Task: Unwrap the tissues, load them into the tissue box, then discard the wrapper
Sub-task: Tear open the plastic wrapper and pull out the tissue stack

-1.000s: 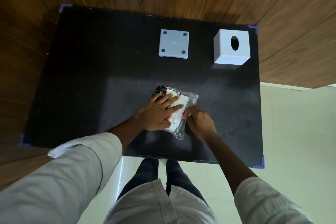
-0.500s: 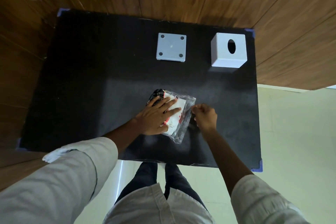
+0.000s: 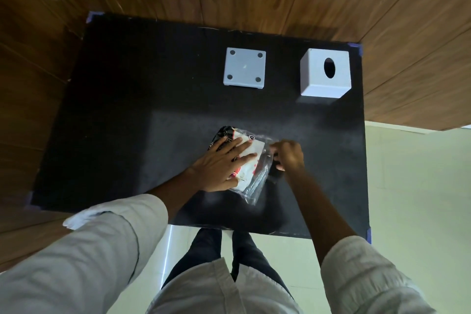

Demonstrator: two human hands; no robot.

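A tissue pack [image 3: 248,169] in a clear plastic wrapper with red and black print lies on the black table [image 3: 127,122], near its front middle. My left hand [image 3: 220,164] lies flat on the pack, fingers spread, pressing it down. My right hand [image 3: 288,154] is closed at the pack's right edge, its fingertips pinching the clear wrapper [image 3: 265,160] there. At the back right stands the white tissue box cover [image 3: 325,76], with an oval hole on top. Its flat white base plate [image 3: 244,69] lies to its left, apart from it.
The black table has blue tape at its corners and sits against a wooden wall or floor at the back and left. A pale tiled floor [image 3: 420,186] lies to the right and in front. My legs [image 3: 226,255] stand at the table's front edge.
My right hand has slid from the pack's lower right edge up to its upper right edge, still on the clear wrapper. My left hand has stayed flat on the pack.
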